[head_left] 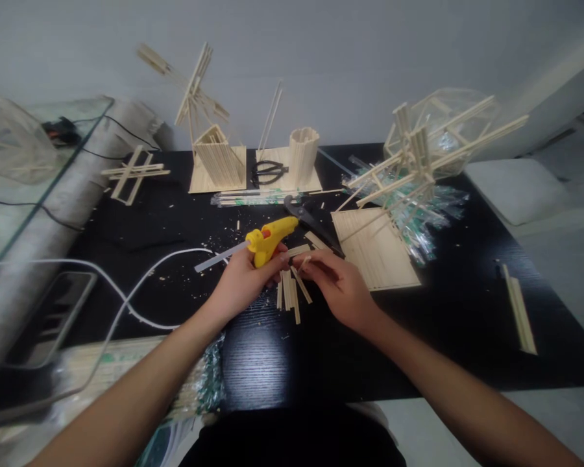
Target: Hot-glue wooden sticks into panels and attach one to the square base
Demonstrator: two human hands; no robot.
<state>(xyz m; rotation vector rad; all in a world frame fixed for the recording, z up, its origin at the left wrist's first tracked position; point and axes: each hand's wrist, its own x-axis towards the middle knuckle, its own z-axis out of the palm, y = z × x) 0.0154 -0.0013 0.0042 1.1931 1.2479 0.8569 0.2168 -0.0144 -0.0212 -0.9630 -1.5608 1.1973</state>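
Observation:
My left hand (243, 279) is closed around a yellow hot glue gun (271, 237). A translucent glue stick (221, 257) juts from its back end. Close by, my right hand (343, 288) pinches a short wooden stick (304, 263) between thumb and fingers. The fingertips of both hands almost meet, and the contact between them is hard to make out. Beneath them, several short cut wooden sticks (288, 292) lie on the black table. Dark-handled pliers or cutters (316, 224) rest just beyond the hands.
Stick-built models stand at the back: a square tower (219, 159), a round tower (304, 155) and a crossed-blade frame (418, 155). A wooden panel (377, 250) lies at right. A white cable (126, 301) curls across the left, near a phone (53, 318) and bagged sticks (111, 360).

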